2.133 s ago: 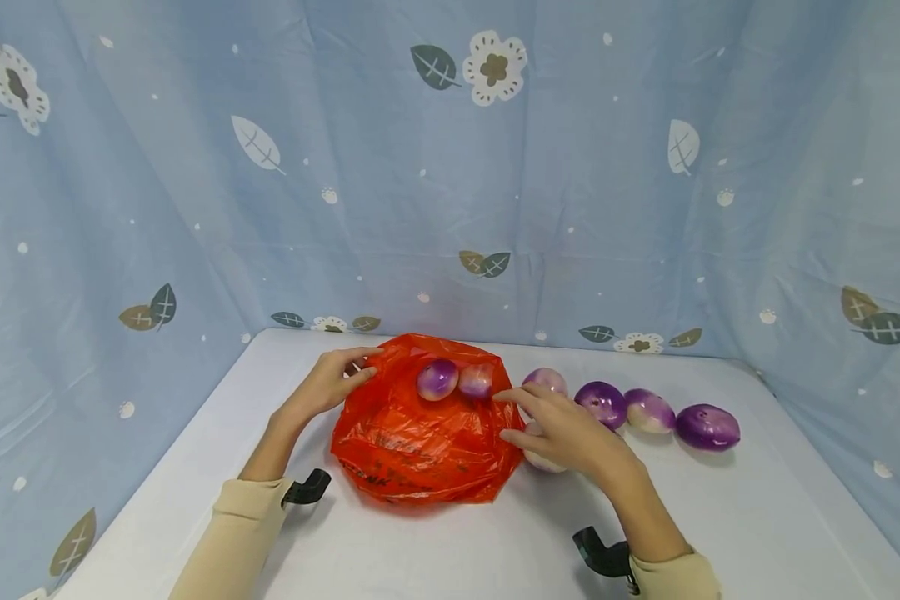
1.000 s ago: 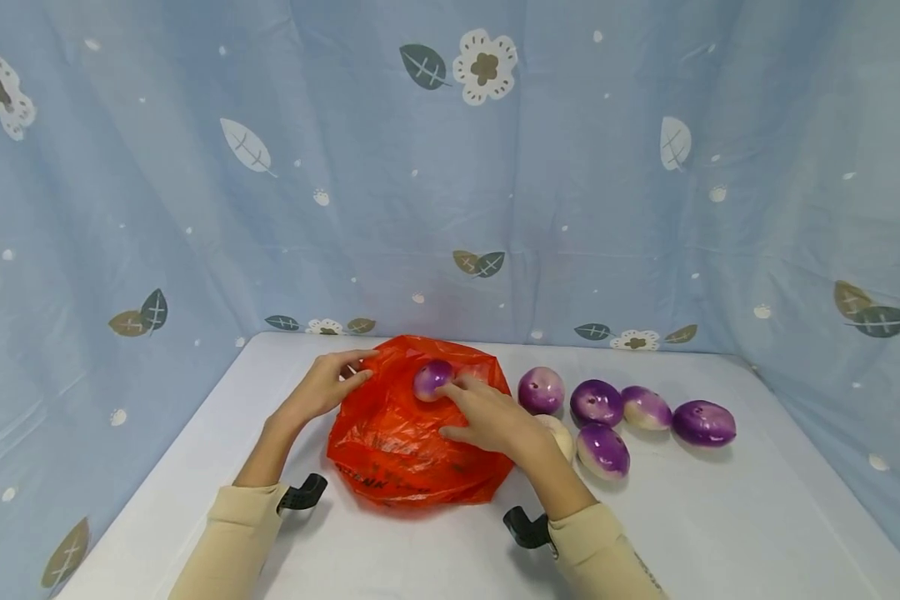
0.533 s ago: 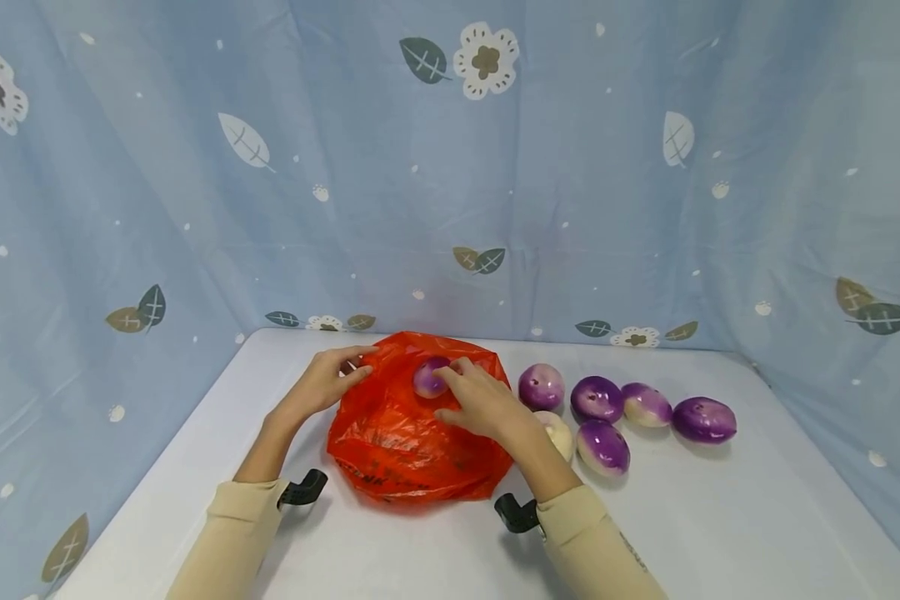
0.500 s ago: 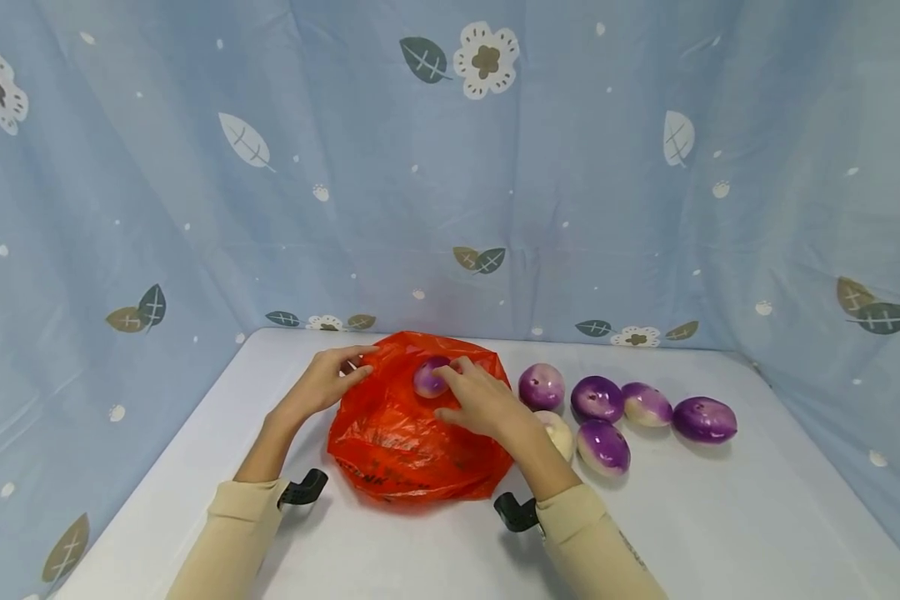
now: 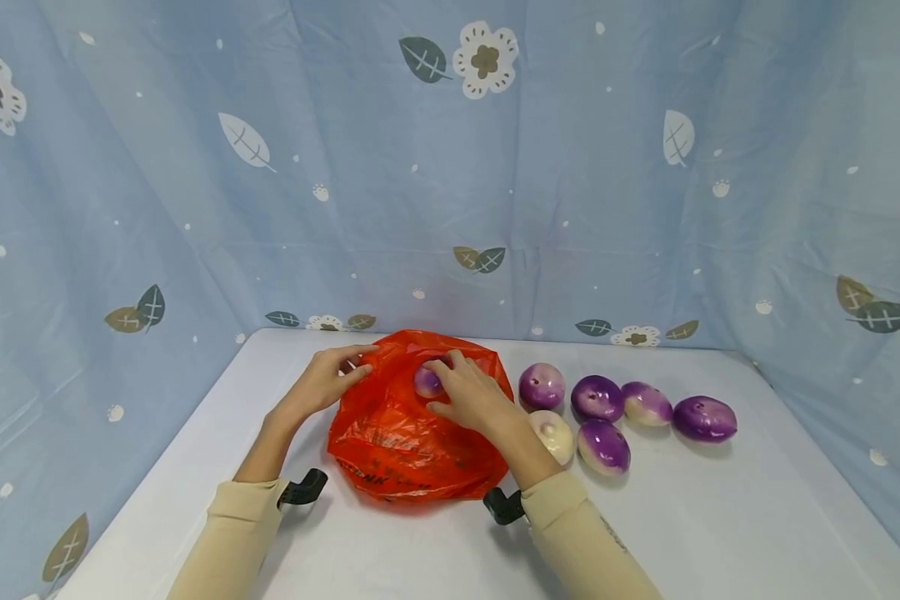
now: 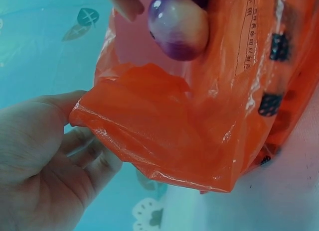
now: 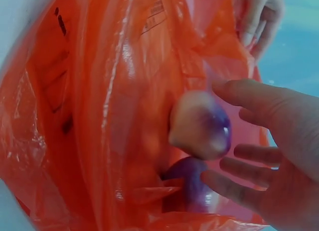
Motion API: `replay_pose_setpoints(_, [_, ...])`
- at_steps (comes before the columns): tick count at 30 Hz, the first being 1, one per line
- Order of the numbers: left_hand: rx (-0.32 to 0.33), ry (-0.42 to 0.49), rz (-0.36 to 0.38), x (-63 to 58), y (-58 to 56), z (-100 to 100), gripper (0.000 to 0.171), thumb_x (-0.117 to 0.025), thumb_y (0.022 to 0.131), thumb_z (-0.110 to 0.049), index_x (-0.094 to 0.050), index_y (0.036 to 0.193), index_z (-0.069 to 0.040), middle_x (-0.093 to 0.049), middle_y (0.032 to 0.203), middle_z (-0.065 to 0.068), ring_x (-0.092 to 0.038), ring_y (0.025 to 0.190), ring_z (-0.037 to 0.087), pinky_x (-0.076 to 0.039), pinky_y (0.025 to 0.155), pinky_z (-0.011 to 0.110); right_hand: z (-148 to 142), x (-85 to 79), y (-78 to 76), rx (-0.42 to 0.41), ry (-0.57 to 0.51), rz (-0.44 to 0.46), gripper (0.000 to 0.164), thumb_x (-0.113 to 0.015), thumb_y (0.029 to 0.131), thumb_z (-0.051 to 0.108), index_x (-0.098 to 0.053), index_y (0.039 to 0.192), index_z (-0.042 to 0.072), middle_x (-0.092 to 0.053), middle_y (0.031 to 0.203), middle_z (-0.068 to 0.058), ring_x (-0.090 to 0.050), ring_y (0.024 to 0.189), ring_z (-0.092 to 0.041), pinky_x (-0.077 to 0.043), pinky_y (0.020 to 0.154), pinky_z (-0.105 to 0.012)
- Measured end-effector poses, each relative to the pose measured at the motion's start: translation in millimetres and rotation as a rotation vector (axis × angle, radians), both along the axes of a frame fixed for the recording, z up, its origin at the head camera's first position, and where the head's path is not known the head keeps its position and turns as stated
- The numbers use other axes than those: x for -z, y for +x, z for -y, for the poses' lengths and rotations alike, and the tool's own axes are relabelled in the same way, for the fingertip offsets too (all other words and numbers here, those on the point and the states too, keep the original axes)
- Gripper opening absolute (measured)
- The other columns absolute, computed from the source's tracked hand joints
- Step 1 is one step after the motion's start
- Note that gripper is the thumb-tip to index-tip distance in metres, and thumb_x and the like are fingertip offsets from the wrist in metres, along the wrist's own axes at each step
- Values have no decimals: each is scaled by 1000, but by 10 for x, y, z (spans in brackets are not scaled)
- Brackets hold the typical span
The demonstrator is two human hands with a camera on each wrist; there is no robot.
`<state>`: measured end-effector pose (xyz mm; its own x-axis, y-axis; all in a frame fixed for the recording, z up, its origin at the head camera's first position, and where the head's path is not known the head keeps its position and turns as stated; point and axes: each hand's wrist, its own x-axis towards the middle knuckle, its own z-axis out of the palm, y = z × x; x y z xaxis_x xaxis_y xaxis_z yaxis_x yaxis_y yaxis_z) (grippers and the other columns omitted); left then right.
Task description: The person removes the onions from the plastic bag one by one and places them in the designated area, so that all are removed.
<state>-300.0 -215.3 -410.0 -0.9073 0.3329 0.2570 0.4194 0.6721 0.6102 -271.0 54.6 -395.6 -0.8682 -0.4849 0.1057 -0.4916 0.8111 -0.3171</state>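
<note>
A red plastic bag (image 5: pixel 401 450) lies on the table with its mouth open. My left hand (image 5: pixel 321 385) pinches its left rim; in the left wrist view the thumb (image 6: pixel 75 99) is on the plastic and the fingers are behind it. Inside the bag is a glossy purple-and-cream onion (image 5: pixel 426 382). My right hand (image 5: pixel 474 398) reaches over the mouth and partly covers that onion. From the right wrist, an onion (image 7: pixel 199 124) and a darker purple onion (image 7: pixel 192 183) show in the bag, with the right fingers spread beside them.
Several more onions lie right of the bag, among them a purple one (image 5: pixel 542 387), a cream one (image 5: pixel 552 437) nearest the right forearm, and a dark purple one (image 5: pixel 705 419) farthest right. A blue patterned curtain (image 5: pixel 450 167) hangs behind the white table (image 5: pixel 720 525).
My right hand has moved left from the bag's right rim to over its mouth, uncovering onions on the table. The left hand has stayed at the left rim.
</note>
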Motion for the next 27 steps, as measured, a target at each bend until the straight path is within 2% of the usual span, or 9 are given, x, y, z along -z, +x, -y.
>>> replay_pose_setpoints(9, [-8,-3,0,4,-1,6,39,-65,94,-15,-61,133,-9,-69,96,10,-61,80,18,-53,60,22,52,100,-54,33,21,-36,64,-75,86,33,-48,142,22,-48,133,-12,-53,119,-29,-54,95,-47])
replay_pose_setpoints(14, [-8,-2,-2,11,-10,3,39,-65,94,-14,-61,133,-9,-69,96,10,-61,80,18,-53,60,22,107,129,-91,60,40,-72,63,-75,86,33,-50,142,22,-48,135,-13,-53,120,-32,-54,91,-50])
replay_pose_setpoints(20, [-10,-3,0,1,0,-10,40,-65,95,-14,-61,134,-8,-69,95,10,-61,79,19,-53,60,22,152,159,-102,76,71,-71,64,-75,86,33,-48,144,24,-48,137,-13,-52,123,-33,-53,94,-52])
replay_pose_setpoints(27, [1,-2,-8,-2,8,-14,39,-65,94,-13,-61,133,-7,-69,95,10,-61,78,18,-52,60,22,163,165,-102,68,49,-89,57,-77,85,30,-52,136,22,-50,129,-13,-56,114,-32,-53,91,-49])
